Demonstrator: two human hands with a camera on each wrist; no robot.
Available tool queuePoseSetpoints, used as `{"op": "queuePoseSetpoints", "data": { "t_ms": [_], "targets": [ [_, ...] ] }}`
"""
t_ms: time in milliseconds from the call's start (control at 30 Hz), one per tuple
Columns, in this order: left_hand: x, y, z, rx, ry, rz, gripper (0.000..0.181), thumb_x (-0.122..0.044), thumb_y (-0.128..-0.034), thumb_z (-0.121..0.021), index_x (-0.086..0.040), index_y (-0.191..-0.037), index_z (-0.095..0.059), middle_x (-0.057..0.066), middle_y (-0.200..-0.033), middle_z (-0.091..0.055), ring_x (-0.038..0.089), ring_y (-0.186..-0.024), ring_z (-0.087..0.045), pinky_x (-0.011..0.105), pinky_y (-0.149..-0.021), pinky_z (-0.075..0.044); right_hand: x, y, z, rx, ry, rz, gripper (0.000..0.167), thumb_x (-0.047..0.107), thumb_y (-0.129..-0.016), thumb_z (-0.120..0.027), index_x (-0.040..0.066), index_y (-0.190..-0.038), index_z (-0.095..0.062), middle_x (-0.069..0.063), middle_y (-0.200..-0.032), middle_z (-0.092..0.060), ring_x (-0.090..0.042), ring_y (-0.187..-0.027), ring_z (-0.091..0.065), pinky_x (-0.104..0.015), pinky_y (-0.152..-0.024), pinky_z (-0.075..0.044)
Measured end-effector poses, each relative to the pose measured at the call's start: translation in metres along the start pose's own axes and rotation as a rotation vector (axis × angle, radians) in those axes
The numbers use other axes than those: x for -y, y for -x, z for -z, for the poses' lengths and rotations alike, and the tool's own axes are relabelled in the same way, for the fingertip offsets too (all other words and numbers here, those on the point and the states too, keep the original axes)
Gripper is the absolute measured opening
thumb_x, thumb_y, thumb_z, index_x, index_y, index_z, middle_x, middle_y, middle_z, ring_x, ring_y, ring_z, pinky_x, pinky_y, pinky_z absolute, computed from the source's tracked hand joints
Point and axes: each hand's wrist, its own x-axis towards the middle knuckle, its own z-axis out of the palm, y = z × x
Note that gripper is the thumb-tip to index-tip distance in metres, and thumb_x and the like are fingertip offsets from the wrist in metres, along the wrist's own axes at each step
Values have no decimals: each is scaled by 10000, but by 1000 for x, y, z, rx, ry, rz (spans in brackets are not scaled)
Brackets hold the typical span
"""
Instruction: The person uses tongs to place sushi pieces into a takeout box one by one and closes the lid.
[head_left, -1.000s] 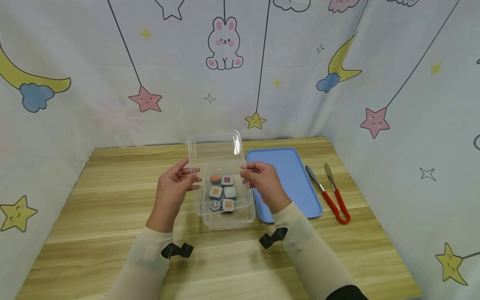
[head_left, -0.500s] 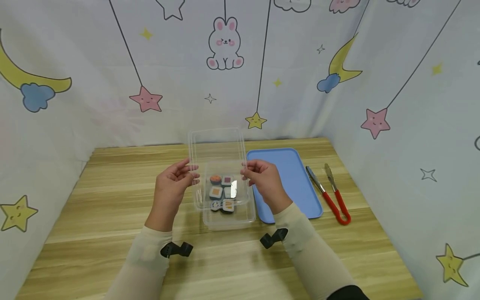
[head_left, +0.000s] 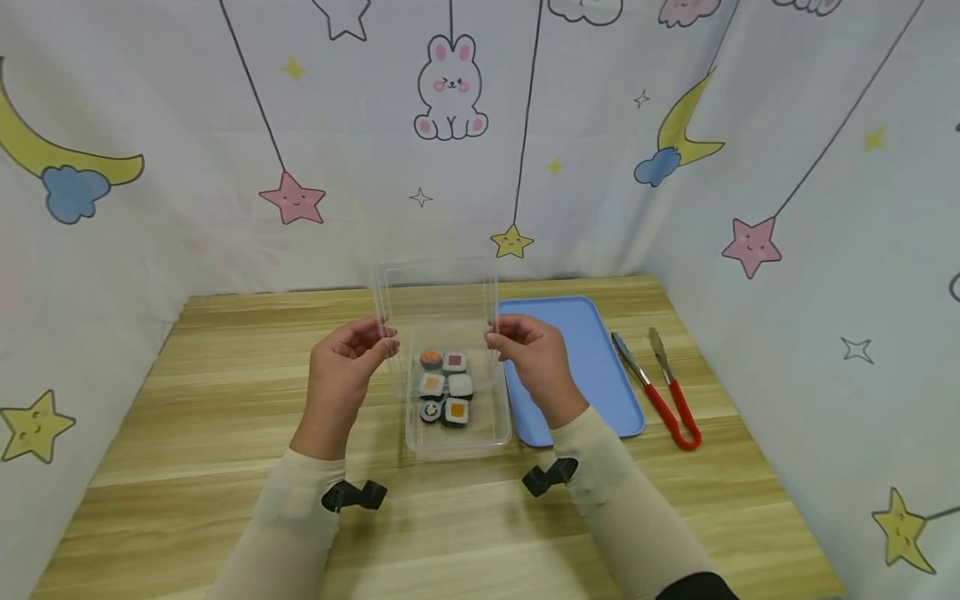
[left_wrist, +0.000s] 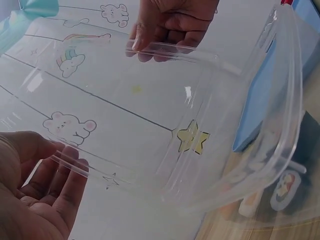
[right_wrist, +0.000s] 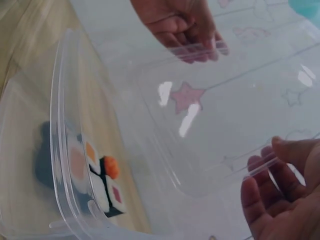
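A clear plastic lid [head_left: 438, 287] stands tilted up over the far part of a clear plastic box [head_left: 487, 433]. My left hand [head_left: 343, 367] pinches its left edge between thumb and fingers. On the opposite edge my right hand [head_left: 538, 362] pinches it the same way, and both grips show in the left wrist view. Inside the box sit several sushi pieces [head_left: 457, 412], the far ones seen through the lid. In the right wrist view the lid [right_wrist: 165, 145] rises behind the box wall; whether the two touch, I cannot tell.
A blue tray [head_left: 581, 367] lies right of the box, partly behind my right hand. Metal tongs with red handles [head_left: 670, 404] lie farther right, spread apart. The wooden table [head_left: 240, 375] meets a printed white curtain [head_left: 352, 225] along its back edge.
The lid's near edge has drawn up and back, so it stands more upright and the nearest sushi pieces show uncovered. Both hands keep their hold and have shifted only slightly.
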Motion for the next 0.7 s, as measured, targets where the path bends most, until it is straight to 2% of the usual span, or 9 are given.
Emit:
{"op": "queuePoseSetpoints", "data": {
  "t_ms": [133,433,600,700],
  "targets": [
    [-1,1,0,-1,-21,-14,254,-18,-939,-759,40,-1181,-708,2,-1023,-745,140,-963,-719,241,-862,-609,1,1,2,-2,-17,21,146,64,-944,-770,-22,-1061,-759,-96,-1022,-753,-168,-879,-693,-358,-738,-597],
    [-1,1,-1,-25,-65,-41,73,-17,-930,-769,-11,-1001,-754,-1,-975,-747,179,-966,-684,227,-803,-598,0,2,4,-37,8,47,115,56,-909,-805,-20,-992,-783,-104,-1004,-755,-208,-921,-696,-306,-819,-612],
    [-1,2,-1,-42,-146,9,63,-32,-932,-767,-33,-995,-772,-31,-975,-725,141,-1006,-667,210,-799,-578,-3,2,5,-81,58,58,119,31,-892,-811,-35,-987,-782,-45,-1032,-735,-219,-957,-688,-291,-804,-606],
    [1,1,-2,-38,-181,40,104,-41,-935,-767,-10,-1033,-771,-31,-1006,-732,134,-993,-680,203,-801,-586,-4,2,5,-109,59,84,130,-5,-882,-809,-54,-999,-781,-70,-1039,-704,-188,-951,-662,-261,-805,-599]
  ]
}}
